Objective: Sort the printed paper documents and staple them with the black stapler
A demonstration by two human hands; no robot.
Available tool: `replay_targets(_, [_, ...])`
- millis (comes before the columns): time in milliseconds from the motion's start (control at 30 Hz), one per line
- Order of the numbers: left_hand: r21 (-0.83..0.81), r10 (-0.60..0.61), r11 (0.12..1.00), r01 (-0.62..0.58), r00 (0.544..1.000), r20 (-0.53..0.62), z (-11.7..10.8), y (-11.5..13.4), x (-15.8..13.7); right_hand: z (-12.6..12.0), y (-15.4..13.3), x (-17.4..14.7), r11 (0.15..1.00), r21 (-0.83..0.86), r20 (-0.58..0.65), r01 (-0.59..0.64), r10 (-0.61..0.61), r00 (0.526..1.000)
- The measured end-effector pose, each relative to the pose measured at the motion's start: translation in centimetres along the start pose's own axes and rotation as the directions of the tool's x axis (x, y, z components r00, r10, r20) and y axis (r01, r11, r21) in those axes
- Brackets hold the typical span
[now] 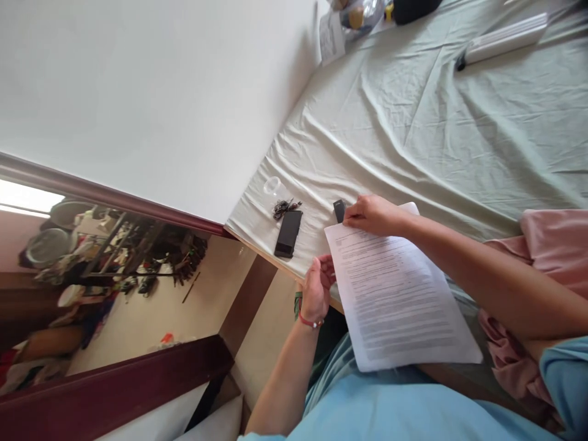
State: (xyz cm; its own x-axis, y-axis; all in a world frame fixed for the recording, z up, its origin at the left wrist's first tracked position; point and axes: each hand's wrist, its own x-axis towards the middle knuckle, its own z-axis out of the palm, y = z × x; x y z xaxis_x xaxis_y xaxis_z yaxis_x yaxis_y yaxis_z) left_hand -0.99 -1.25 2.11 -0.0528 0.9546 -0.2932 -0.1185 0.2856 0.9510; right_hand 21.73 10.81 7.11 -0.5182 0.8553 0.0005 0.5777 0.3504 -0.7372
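Observation:
A printed sheet of paper (399,300), perhaps more than one layer, lies slanted over the bed edge and my lap. My right hand (374,214) is closed at its top edge, fingers pinched together at the upper left corner. Touching or just beside those fingertips is a small black object (339,211); its kind is unclear. Close to the sheet's left edge, my left hand (318,286) has its thumb raised and its fingers loosely curled and apart, the tips partly out of sight by the paper.
On the pale green bedsheet (413,122) lie a black phone (288,234), a tangled dark cable (283,209) and a clear plastic cup (272,185). A white bar-shaped object (503,41) is farther back. Pink cloth (558,251) sits at right; a white wall (151,104) borders the left.

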Motion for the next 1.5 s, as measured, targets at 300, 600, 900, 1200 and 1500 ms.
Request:
replay_targets(300, [0.186, -0.115, 0.978, 0.091, 0.986, 0.124, 0.1, -1.7, -1.0, 0.4, 0.7, 0.3, 0.999, -0.025, -0.191, 0.029, -0.033, 0.981])
replay_targets(600, [0.39, 0.123, 0.915, -0.101, 0.992, -0.032, -1.8, -2.4, -0.4, -4.4, 6.5, -0.8, 0.971, 0.093, 0.145, -0.222, 0.207, 0.968])
replay_targets(900, [0.336, 0.221, 0.926, -0.17, 0.968, -0.12, 0.1, -3.7, 0.3, -1.0, 9.0, -0.1, 0.343, 0.93, 0.018, -0.13, 0.31, 0.951])
replay_targets(1200, [0.27, 0.218, 0.95, -0.158, 0.954, -0.207, 1.3, -4.3, 0.6, 1.0, 8.4, -0.1, 0.146, 0.956, 0.218, -0.253, 0.222, 0.95])
replay_targets(1500, [0.827, 0.649, 0.498, -0.263, 0.745, -0.153, -2.2, -1.5, 3.7, -2.2, 10.3, -1.0, 0.404, 0.853, 0.093, -0.331, 0.506, 0.857])
